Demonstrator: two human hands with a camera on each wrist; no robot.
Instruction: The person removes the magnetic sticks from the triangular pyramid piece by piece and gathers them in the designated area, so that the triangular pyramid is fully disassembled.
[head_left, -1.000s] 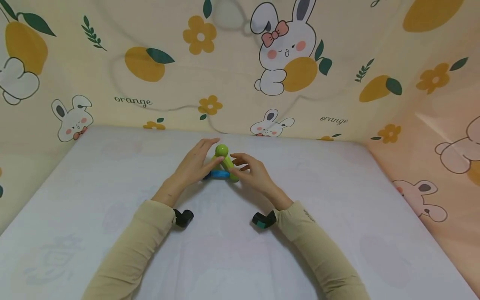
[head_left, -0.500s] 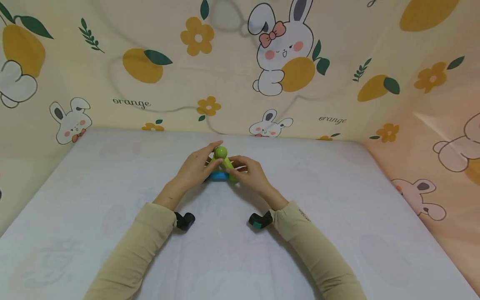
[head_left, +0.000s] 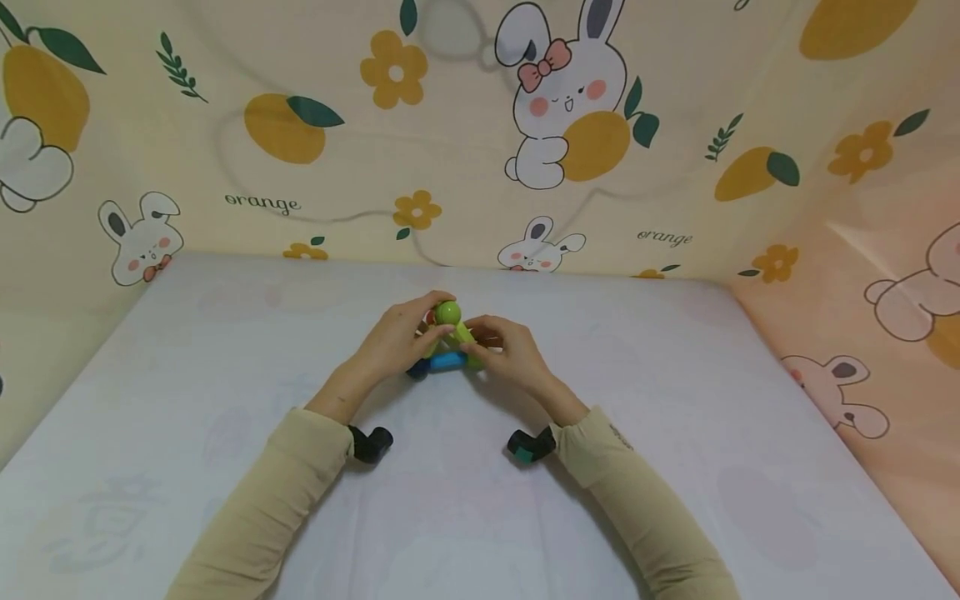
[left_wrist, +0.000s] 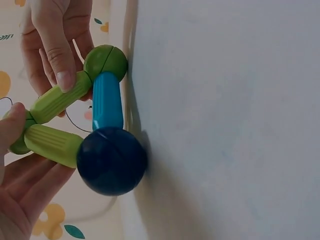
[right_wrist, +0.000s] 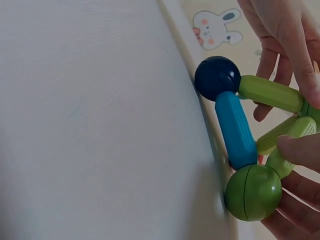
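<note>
A ball-and-stick building toy stands near the back of the table, rising to a green ball. My left hand holds it at this top ball, thumb in front, other fingers behind. My right hand pinches the right light-green stick, thumb on its ribbed face. Another light-green stick slopes down to a dark blue ball. Along the base, a blue stick joins this ball to a lower green ball. Behind, a further light-green stick is partly hidden, with a bit of red.
A white cloth covers the table. Behind it hangs a cream fabric backdrop printed with rabbits and oranges, with a similar side panel at right. Black wrist cameras jut from both cuffs.
My left fingers have come down onto the top ball, and my right fingers have closed on the right stick. The toy has shifted slightly right and turned, its blue stick now slanting.
</note>
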